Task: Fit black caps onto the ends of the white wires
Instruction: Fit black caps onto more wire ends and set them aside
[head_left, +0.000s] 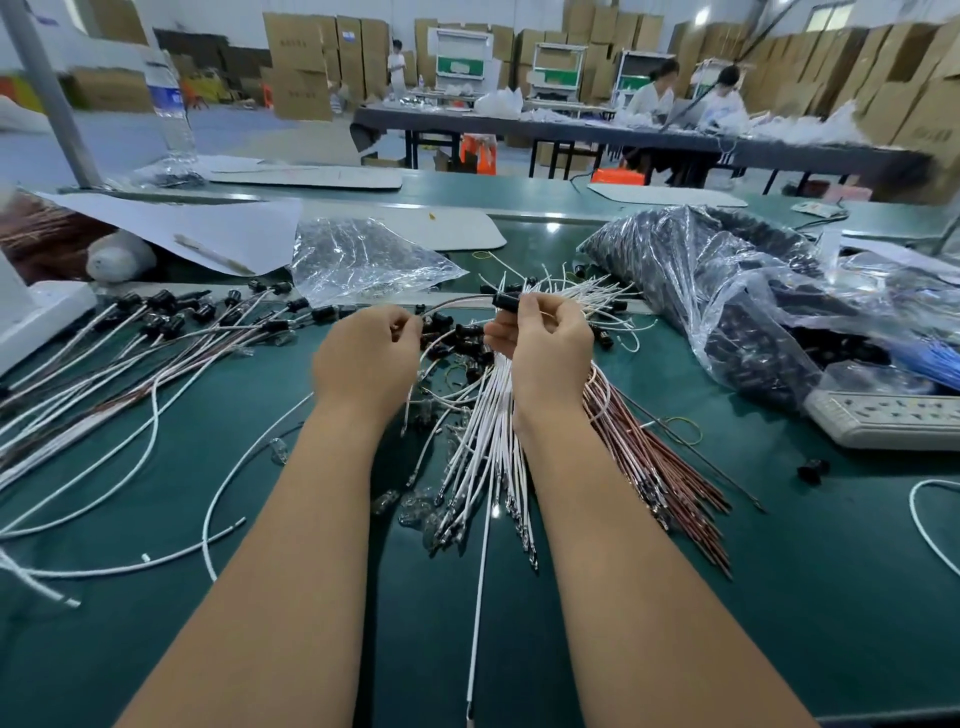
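Head view. Left hand (366, 358), fingers curled, pinches a thin wire (457, 302) that arcs across to the right hand (545, 345). Right hand's fingers grip a small black cylindrical cap (506, 301) and a fanned bundle of white wires (483, 441), held just above the dark green tabletop (779, 597). Finished capped wires (171, 332) lie at left. Clear plastic bag of black caps (727, 291) sits at right, beside a white power strip (888, 418).
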